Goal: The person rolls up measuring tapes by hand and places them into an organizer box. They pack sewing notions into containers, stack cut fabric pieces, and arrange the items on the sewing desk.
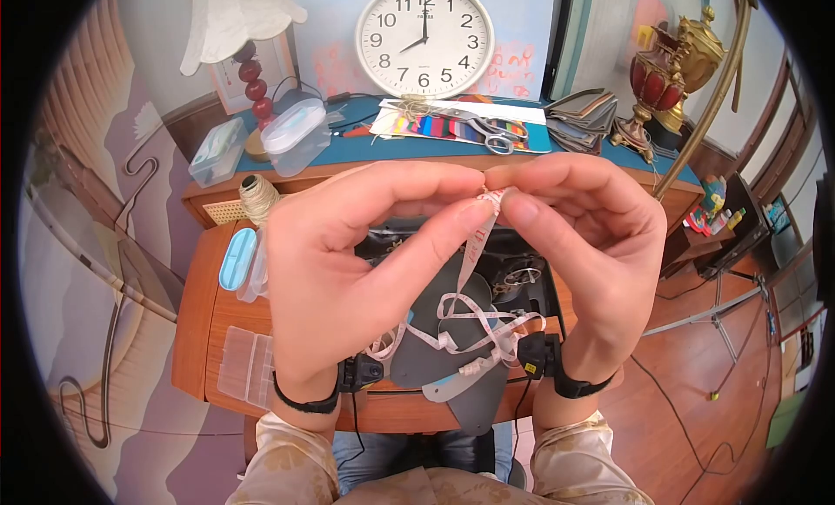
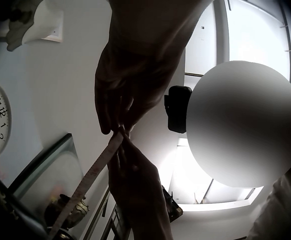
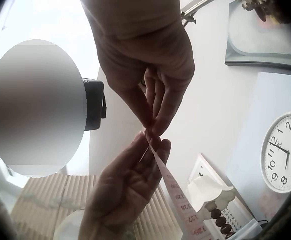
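In the head view my left hand (image 1: 348,253) and right hand (image 1: 600,227) meet at the fingertips, raised over the desk. Between thumb and fingers, both pinch the end of a pale tape measure (image 1: 474,253) with red markings. From the pinch the tape hangs down and lies in loose loops (image 1: 448,340) over dark grey flat pieces (image 1: 426,359) on the desk. In the right wrist view the tape strip (image 3: 178,200) shows printed numbers and runs down from the fingertips. The left wrist view shows the strip (image 2: 88,180) slanting down to the left.
Behind the hands stand a thread spool (image 1: 258,199), clear plastic boxes (image 1: 296,135), scissors (image 1: 487,131) on colour swatches, and a wall clock (image 1: 424,40). A lamp (image 1: 243,22) is back left; red and gold urns (image 1: 661,79) are back right. A clear case (image 1: 243,366) lies front left.
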`<state>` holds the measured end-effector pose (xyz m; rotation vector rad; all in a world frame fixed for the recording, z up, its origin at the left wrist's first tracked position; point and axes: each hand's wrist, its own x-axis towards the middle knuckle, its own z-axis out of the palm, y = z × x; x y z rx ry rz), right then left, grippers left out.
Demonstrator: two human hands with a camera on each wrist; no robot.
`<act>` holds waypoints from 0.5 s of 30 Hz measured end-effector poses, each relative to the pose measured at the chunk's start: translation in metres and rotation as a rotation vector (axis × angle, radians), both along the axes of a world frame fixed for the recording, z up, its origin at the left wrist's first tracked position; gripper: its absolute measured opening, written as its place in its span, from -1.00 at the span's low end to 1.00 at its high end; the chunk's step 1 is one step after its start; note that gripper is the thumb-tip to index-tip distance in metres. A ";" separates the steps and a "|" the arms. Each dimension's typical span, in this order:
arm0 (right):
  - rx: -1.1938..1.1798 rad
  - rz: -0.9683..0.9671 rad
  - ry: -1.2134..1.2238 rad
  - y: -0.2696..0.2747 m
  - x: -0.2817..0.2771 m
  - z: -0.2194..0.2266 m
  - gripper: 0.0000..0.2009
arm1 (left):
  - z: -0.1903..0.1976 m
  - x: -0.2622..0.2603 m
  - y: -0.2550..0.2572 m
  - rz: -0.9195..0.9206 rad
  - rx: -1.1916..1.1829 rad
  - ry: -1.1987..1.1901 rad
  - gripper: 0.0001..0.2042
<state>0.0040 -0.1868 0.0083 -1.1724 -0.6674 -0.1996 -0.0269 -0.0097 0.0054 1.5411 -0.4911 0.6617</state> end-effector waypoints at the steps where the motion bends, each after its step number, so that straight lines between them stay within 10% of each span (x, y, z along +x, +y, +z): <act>1: 0.000 0.000 0.000 0.001 0.000 0.000 -0.78 | -0.001 0.001 0.002 -0.006 0.029 -0.006 -0.81; 15: -0.056 -0.042 -0.066 0.003 0.001 0.001 -0.69 | -0.001 0.000 0.001 -0.084 0.015 0.068 -0.85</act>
